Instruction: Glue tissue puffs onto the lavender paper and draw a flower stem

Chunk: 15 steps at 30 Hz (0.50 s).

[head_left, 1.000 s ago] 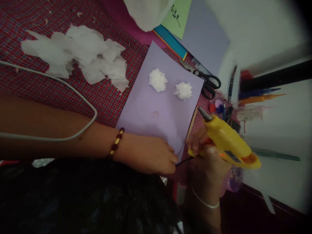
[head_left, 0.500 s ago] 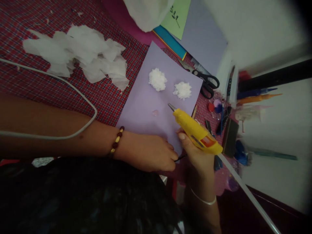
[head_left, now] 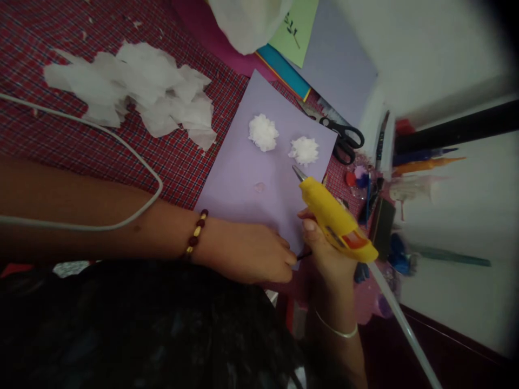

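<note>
The right hand (head_left: 334, 256) is wrapped around the handle of a yellow glue gun (head_left: 328, 210), fingers curled in underneath and thumb along its side. A clear glue stick (head_left: 401, 316) juts from the gun's rear end. The dark marking on the gun's side is too blurred to read. The gun lies across the right edge of a purple sheet (head_left: 231, 175), its metal nozzle (head_left: 298, 172) pointing inward, just below the smaller of two ruffled white tufts; how high the nozzle is above the sheet is hard to judge from this angle.

That smaller tuft (head_left: 304, 151) sits near the sheet's right corner, the larger tuft (head_left: 263, 132) nearer its top corner. A translucent blob (head_left: 259, 187) lies around the sheet's middle.

The left hand (head_left: 253, 254) is closed into a loose fist at the sheet's bottom corner, apparently pinching a thin dark strand (head_left: 304, 255).

On the surface's red checked cloth (head_left: 36, 138), white tissue-like pieces (head_left: 141, 75) lie left of the sheet. Black-handled scissors (head_left: 334, 126) lie by the sheet's right corner. Beyond its top corner, a green card (head_left: 297, 49) bears a dark leafy sprig.
</note>
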Tool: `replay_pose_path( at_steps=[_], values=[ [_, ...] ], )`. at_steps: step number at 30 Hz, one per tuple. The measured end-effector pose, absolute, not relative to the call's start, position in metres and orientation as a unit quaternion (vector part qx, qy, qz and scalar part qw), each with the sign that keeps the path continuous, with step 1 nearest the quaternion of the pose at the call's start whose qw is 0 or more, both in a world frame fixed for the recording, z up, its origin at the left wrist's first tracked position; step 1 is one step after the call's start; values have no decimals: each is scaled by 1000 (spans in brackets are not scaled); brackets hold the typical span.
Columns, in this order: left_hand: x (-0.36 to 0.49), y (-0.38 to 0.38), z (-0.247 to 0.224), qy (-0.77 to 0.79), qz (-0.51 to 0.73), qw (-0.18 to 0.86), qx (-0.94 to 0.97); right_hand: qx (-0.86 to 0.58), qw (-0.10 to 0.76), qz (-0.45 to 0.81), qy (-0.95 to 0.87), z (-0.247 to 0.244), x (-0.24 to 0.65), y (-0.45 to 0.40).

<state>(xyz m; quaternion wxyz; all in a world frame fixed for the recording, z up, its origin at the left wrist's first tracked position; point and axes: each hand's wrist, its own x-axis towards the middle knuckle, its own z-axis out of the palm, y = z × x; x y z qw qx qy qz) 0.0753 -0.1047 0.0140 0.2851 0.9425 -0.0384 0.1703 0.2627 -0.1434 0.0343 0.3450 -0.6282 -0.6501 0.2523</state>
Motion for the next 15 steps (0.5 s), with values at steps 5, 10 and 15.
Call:
replay_pose_path(
  at_steps=[5,10,15],
  values=[
    [76,-105,15,-37,133,291,947,-630,362,244,-643,37,254,-141],
    [77,-105,12,-42,151,290,944,-624,356,248,-650,35,257,-144],
    [78,-107,11,-48,142,296,943,-607,329,246,-680,37,258,-145]
  ],
)
